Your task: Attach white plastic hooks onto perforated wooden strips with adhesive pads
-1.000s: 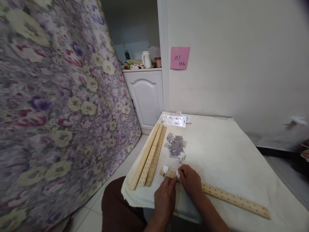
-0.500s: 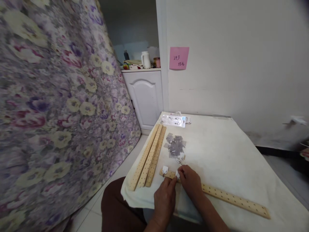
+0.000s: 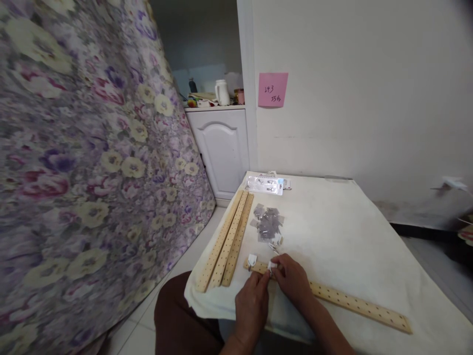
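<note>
A long wooden strip with rows of holes point(image 3: 354, 303) lies across the near part of a table under a white cloth point(image 3: 340, 231). At its left end my left hand point(image 3: 253, 303) and my right hand point(image 3: 293, 281) meet, fingers pinched together on a small white clip point(image 3: 272, 266) sitting on the strip. Another white clip point(image 3: 253, 260) sits on the strip's very end, just left of my fingers. Beyond my hands lies a heap of small clear packets point(image 3: 268, 224).
Three more perforated wooden strips point(image 3: 227, 241) lie side by side along the table's left edge. A clear blister pack point(image 3: 265, 184) rests at the far edge. A flowered mattress point(image 3: 84, 162) leans at the left. A pink note point(image 3: 272, 89) hangs on the wall.
My hands stay pinched on the small white clip at the strip's end; only the view shifts slightly.
</note>
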Tool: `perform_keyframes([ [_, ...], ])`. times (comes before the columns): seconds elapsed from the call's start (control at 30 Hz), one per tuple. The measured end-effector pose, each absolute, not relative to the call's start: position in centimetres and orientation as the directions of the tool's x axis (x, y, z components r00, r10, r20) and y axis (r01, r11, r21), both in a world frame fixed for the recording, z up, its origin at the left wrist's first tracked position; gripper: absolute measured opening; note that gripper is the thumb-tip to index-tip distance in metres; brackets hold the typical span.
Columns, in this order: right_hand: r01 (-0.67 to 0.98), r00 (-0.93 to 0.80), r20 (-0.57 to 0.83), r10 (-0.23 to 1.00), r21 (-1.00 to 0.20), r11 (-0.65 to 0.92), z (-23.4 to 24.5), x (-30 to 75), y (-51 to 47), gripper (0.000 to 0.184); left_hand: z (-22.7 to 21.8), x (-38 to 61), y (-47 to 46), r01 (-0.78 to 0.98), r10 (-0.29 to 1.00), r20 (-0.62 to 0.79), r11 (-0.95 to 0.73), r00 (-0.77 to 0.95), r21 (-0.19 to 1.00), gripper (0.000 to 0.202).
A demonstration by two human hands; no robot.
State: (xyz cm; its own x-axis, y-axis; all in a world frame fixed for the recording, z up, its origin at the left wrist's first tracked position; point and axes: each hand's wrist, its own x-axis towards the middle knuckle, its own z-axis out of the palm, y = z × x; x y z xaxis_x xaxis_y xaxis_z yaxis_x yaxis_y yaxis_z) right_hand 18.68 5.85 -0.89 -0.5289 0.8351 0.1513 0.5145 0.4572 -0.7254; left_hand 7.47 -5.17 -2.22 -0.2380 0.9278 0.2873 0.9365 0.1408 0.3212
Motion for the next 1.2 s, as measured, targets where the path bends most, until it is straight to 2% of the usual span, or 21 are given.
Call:
perform_keyframes([
  [0.37, 0.564, -0.521, 0.076, 0.850, -0.717, 0.409, -0.2, 18.4, 6.1, 0.015, -1.9, 7.5, -5.1, 0.929, 0.937, 0.243, 0.162, -0.251, 0.334, 0.037],
  [1.2, 0.454, -0.494, 0.266, 0.828, -0.734, 0.506, -1.6, 18.8, 5.6, 0.017, -2.7, 7.3, -5.3, 0.913, 0.922, 0.274, 0.158, -0.273, 0.377, 0.040],
])
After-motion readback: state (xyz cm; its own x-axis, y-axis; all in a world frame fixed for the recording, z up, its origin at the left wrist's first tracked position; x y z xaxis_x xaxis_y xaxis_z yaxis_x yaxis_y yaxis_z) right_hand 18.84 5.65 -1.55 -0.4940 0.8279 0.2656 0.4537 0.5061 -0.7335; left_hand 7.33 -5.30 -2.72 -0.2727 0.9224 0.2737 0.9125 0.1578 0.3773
